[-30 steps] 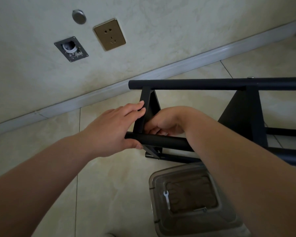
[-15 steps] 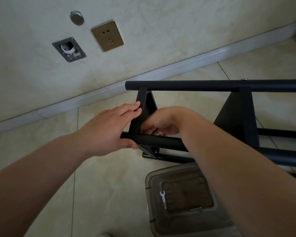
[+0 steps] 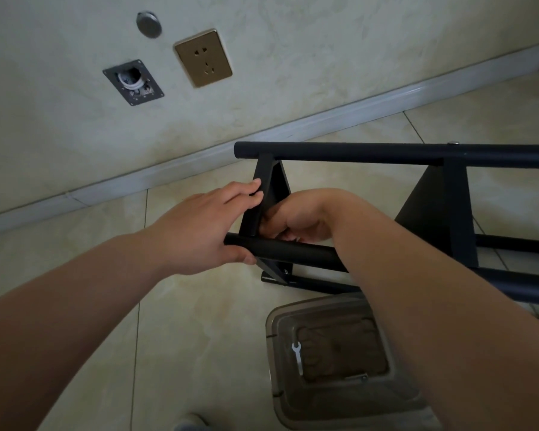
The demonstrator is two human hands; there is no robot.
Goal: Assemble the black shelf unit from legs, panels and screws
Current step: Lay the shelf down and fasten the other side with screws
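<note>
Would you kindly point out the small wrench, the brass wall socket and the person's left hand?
small wrench (image 3: 297,357), head view, on the middle of its shaft.
brass wall socket (image 3: 203,58), head view, centre of its faceplate.
left hand (image 3: 204,227), head view, on the back of the hand.

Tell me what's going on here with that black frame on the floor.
A person is putting together a black shelf unit that lies on its side on the tiled floor. The left hand grips the near leg at its end, fingers laid along the end panel. The right hand is curled in behind that panel at the joint; what it holds is hidden. A small wrench lies on a clear plastic box close by.
</note>
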